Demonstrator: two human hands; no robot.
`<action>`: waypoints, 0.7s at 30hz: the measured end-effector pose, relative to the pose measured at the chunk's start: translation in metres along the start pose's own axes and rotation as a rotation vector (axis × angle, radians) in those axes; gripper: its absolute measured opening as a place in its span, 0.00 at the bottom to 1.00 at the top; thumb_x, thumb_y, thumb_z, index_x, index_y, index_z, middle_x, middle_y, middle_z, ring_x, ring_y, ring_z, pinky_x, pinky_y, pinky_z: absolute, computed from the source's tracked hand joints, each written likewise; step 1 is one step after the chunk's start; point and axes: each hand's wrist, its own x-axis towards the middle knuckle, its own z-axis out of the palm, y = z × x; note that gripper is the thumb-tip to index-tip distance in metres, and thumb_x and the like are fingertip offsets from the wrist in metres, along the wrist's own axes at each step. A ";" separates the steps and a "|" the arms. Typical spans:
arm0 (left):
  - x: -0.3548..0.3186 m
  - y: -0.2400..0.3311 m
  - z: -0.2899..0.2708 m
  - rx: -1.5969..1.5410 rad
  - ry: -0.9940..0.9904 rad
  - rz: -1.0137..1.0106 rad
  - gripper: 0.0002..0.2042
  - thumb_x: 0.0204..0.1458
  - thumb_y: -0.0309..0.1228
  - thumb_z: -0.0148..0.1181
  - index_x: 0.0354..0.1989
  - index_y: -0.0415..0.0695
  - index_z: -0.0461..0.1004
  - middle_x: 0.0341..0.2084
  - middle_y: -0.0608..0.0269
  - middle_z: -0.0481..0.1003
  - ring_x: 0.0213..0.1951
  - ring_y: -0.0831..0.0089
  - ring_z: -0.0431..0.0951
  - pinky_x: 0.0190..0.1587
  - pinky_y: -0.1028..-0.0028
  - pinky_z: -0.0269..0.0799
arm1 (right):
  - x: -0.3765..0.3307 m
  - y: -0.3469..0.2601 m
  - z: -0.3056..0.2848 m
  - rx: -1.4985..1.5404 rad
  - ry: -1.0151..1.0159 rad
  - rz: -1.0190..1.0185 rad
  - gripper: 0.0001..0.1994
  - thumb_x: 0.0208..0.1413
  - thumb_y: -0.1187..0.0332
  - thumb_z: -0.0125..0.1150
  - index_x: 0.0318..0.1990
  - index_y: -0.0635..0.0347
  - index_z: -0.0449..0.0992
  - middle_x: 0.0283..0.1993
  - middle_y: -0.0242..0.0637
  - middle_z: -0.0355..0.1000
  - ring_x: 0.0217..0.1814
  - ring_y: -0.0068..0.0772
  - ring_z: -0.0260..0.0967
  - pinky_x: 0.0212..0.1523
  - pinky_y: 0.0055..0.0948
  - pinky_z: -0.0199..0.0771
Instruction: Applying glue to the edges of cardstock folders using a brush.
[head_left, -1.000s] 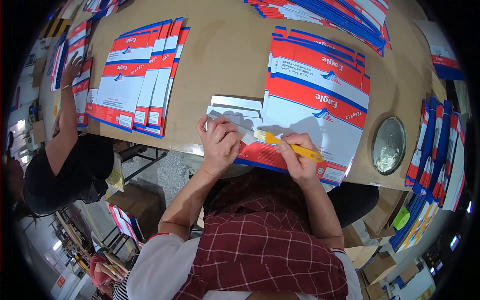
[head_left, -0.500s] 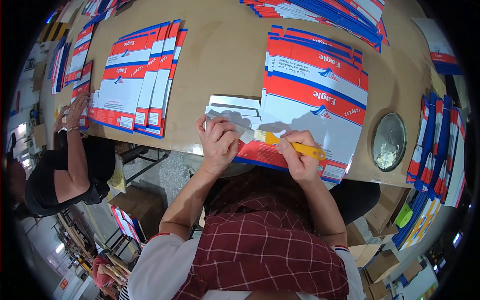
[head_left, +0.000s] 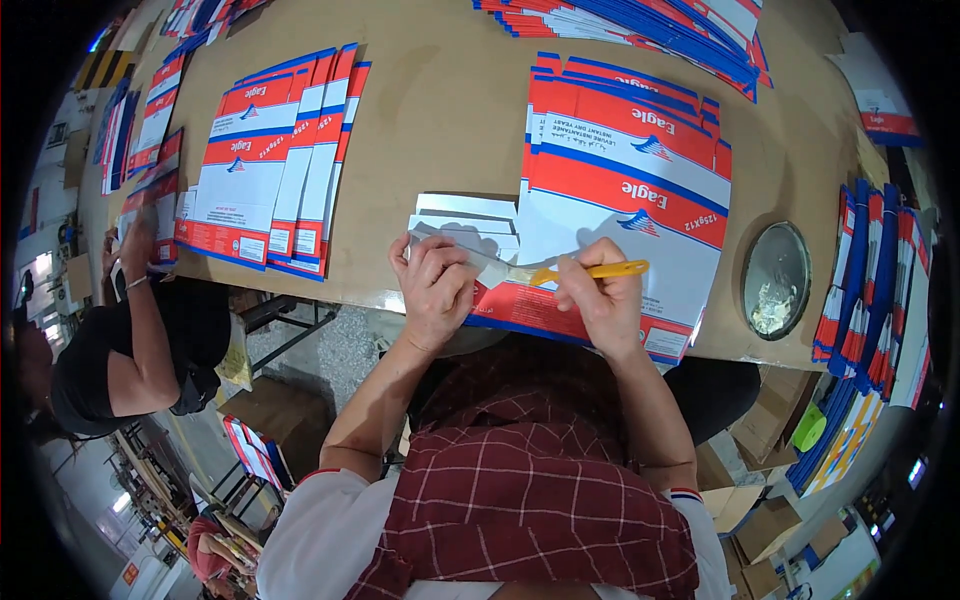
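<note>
A stack of flat red, white and blue cartons (head_left: 620,215) lies on the table in front of me. White flaps (head_left: 466,207) stick out in steps from its left side. My left hand (head_left: 437,295) is closed on the lowest flap, its fingers bent over it; the fingertips are partly hidden. In my right hand (head_left: 603,300) I grip a yellow-handled paintbrush (head_left: 622,268). Its pale bristles touch the carton at the base of the flap, just right of my left hand. To the right stands an oval metal dish (head_left: 777,255) holding lumps of whitish paste.
Another fanned stack of cartons (head_left: 265,170) lies to the left, with a co-worker (head_left: 140,350) at the table beyond it. More cartons (head_left: 640,40) are piled at the far side. Folded cartons (head_left: 870,290) stand along the right edge. A cardboard box (head_left: 275,410) sits below the table.
The brush has moved slightly down and left, its handle now more level. My right hand has shifted up a little around it. My left hand stays nearly in place.
</note>
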 end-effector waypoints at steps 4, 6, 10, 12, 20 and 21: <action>-0.001 -0.002 0.000 0.001 0.006 0.009 0.10 0.28 0.19 0.58 0.21 0.49 0.69 0.28 0.68 0.69 0.38 0.66 0.71 0.54 0.58 0.50 | 0.006 0.000 0.002 0.174 0.105 0.003 0.11 0.55 0.69 0.53 0.23 0.59 0.62 0.16 0.32 0.67 0.17 0.16 0.65 0.20 0.14 0.64; -0.002 -0.003 0.001 0.003 0.013 0.011 0.10 0.29 0.19 0.58 0.21 0.49 0.69 0.28 0.68 0.69 0.38 0.66 0.71 0.54 0.58 0.50 | 0.008 0.006 0.005 0.180 0.090 -0.029 0.11 0.56 0.68 0.53 0.23 0.59 0.62 0.16 0.32 0.67 0.16 0.16 0.65 0.20 0.14 0.64; -0.001 -0.002 0.000 0.011 0.006 0.005 0.10 0.28 0.19 0.58 0.21 0.49 0.69 0.28 0.68 0.70 0.38 0.66 0.71 0.54 0.58 0.50 | 0.006 0.011 0.009 0.056 0.074 -0.099 0.11 0.59 0.67 0.48 0.25 0.58 0.61 0.16 0.31 0.66 0.16 0.16 0.63 0.23 0.18 0.69; -0.001 -0.001 0.000 0.011 0.003 0.000 0.10 0.28 0.19 0.58 0.21 0.49 0.69 0.28 0.68 0.70 0.38 0.66 0.71 0.54 0.58 0.50 | 0.006 0.017 0.009 0.036 0.041 -0.117 0.11 0.59 0.67 0.48 0.25 0.58 0.61 0.16 0.31 0.65 0.16 0.16 0.63 0.23 0.18 0.69; -0.001 -0.001 0.011 -0.085 0.015 0.026 0.12 0.26 0.25 0.59 0.23 0.51 0.68 0.28 0.67 0.69 0.38 0.65 0.70 0.51 0.55 0.51 | 0.001 0.008 -0.012 0.204 0.100 -0.064 0.09 0.59 0.68 0.48 0.26 0.57 0.60 0.16 0.28 0.61 0.15 0.17 0.60 0.25 0.22 0.70; -0.004 -0.006 0.006 -0.040 -0.016 0.049 0.13 0.26 0.26 0.59 0.25 0.50 0.68 0.28 0.65 0.69 0.38 0.64 0.70 0.49 0.55 0.53 | -0.001 0.004 -0.013 0.277 0.179 -0.073 0.09 0.59 0.69 0.47 0.26 0.56 0.60 0.16 0.28 0.60 0.14 0.17 0.60 0.25 0.23 0.71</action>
